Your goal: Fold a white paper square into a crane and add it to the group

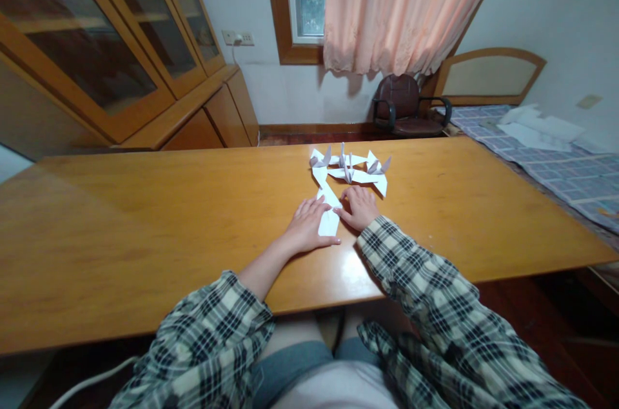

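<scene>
A folded piece of white paper [329, 224] lies flat on the table in front of me. My left hand [305, 227] rests along its left side, fingers stretched forward over the paper's edge and thumb apart near its lower end. From the right, my right hand [359, 208] touches the paper with its thumb, while the other fingers lie bent on the tabletop, apart from the thumb. Just beyond the hands stands a group of folded white paper cranes [349, 171], several of them close together. Part of the flat paper is hidden under my left fingers.
The wooden table [145, 222] stretches wide to both sides, its front edge near my lap. Behind it are a brown armchair [403, 106] and a pink curtain [387, 9]. A glass-door cabinet [140, 119] stands at left, a bed [546, 164] at right.
</scene>
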Tool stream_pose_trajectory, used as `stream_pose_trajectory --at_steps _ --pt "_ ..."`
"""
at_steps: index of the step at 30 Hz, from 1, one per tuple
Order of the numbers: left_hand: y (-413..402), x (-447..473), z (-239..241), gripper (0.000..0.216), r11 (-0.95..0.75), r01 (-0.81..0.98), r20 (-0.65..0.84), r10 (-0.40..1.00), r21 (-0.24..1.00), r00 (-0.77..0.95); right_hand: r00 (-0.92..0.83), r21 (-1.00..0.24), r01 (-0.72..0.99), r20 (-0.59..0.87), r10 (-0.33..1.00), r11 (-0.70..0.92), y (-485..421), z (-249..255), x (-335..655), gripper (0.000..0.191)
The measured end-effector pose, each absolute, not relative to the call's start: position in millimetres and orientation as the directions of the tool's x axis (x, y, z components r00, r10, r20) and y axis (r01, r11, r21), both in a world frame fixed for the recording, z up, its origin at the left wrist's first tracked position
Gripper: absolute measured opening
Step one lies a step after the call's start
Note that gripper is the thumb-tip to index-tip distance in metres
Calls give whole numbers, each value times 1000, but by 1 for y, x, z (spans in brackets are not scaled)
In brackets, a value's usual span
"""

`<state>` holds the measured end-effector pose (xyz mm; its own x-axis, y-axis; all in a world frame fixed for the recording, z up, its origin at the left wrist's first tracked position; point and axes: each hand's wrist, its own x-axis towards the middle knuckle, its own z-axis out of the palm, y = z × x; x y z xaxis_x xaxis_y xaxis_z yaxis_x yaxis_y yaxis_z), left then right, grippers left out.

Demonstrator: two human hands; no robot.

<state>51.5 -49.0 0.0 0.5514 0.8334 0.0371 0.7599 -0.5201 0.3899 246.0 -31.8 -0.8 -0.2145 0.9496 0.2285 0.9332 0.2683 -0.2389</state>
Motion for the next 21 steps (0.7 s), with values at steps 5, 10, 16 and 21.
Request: stream_pose_trajectory --at_steps 5,10,16,21 --pt "-48 51 0 91 -524 755 36 830 394 557 -180 -236 943 227 957 233 -31 -2 242 28" --pt "-48 51 0 90 -519 754 35 832 402 553 -154 -240 947 243 958 213 -29 -3 240 23" --pt "-49 51 0 89 -511 748 43 836 423 547 -154 -241 947 242 958 213 -28 -3 239 21" --pt "-47 50 -3 93 -504 747 49 841 433 539 -143 -251 946 243 959 205 -26 -4 239 20"
